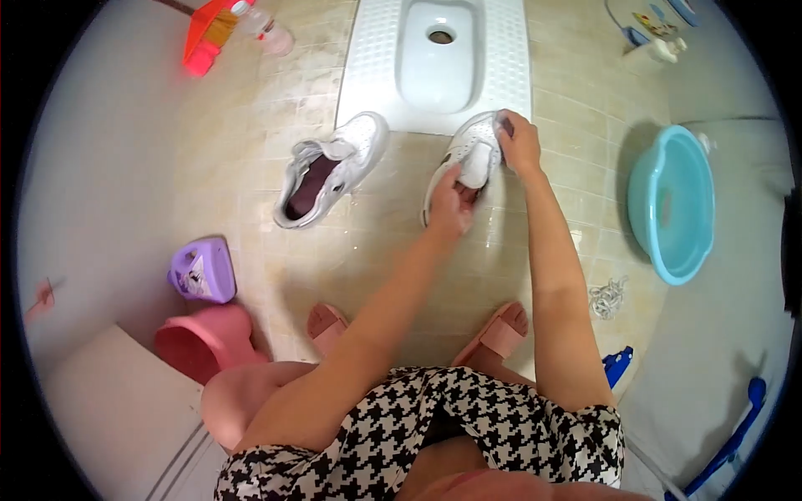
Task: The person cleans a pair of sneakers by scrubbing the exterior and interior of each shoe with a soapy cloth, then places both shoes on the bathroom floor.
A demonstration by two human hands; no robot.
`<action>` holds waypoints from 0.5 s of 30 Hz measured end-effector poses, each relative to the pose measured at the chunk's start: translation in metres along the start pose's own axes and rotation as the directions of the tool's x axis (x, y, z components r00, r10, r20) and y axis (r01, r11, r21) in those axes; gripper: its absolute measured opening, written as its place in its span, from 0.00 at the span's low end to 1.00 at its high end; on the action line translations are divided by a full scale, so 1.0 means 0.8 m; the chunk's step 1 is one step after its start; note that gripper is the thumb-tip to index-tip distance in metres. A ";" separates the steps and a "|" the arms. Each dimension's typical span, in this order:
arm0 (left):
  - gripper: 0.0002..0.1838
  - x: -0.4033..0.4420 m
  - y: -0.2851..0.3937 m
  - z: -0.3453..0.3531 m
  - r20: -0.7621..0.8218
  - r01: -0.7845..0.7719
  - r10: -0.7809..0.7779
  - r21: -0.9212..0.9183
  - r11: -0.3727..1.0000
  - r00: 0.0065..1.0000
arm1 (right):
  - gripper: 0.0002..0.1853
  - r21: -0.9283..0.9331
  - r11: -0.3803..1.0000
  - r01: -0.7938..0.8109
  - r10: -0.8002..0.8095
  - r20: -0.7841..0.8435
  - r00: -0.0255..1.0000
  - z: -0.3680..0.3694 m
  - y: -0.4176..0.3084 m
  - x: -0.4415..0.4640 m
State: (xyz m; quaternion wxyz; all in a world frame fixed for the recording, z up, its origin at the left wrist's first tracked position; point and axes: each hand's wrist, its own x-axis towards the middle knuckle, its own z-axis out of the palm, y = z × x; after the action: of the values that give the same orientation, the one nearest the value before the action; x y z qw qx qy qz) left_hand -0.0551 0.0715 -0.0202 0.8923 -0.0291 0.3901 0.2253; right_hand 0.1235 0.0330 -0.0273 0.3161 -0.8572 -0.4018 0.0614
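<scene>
A white sneaker (474, 132) without laces is between my two hands, just in front of the squat toilet. My right hand (520, 144) grips it at the toe. My left hand (454, 204) is at its opening, fingers closed about the tongue and partly inside; this hand is slightly blurred. To the left, the other white sneaker (361, 138) stands on the wet tiles with its dark insole showing, touched by neither hand. A heap of white shoelaces (608, 298) lies on the floor at the right.
A white squat toilet (351, 75) is ahead. At right are a turquoise basin (640, 200), a pump bottle (654, 55) and a blue brush (618, 366). At left are a purple jug (219, 269), a pink bucket (225, 330), a clear bottle (271, 35) and an orange dustpan (199, 37).
</scene>
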 end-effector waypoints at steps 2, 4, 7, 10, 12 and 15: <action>0.15 0.002 -0.005 -0.002 -0.095 -0.033 0.045 0.131 0.991 0.994 | 0.16 -0.030 0.989 -0.143 0.143 0.029 0.989 0.004 -0.007 0.001; 0.18 -0.010 0.002 0.003 -0.055 -0.101 0.128 0.355 0.930 0.990 | 0.18 -0.176 0.979 -0.101 0.122 0.115 0.986 -0.014 -0.005 0.003; 0.17 -0.032 0.009 -0.007 0.233 -0.338 0.254 0.767 0.545 0.939 | 0.18 -0.260 0.942 -0.214 0.278 0.245 0.929 -0.042 -0.011 -0.021; 0.19 -0.068 0.025 0.015 0.526 -0.559 0.311 0.829 0.021 0.791 | 0.17 -0.274 0.938 -0.214 0.269 0.185 0.945 -0.040 -0.019 -0.050; 0.17 -0.041 0.027 -0.013 0.490 -0.541 0.242 0.682 0.492 0.838 | 0.17 -0.269 0.944 -0.189 0.219 0.089 0.972 -0.027 -0.025 -0.065; 0.16 -0.035 0.062 -0.028 0.491 0.138 -0.144 0.049 0.989 0.859 | 0.16 -0.246 0.960 -0.132 0.155 0.076 0.985 -0.023 -0.040 -0.062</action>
State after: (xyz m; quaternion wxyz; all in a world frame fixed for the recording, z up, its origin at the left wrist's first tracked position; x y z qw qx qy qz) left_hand -0.1079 0.0999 -0.0095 0.9765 0.0064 0.1479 0.1568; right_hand 0.0759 0.0030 -0.0011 0.1855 -0.9121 -0.3576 0.0758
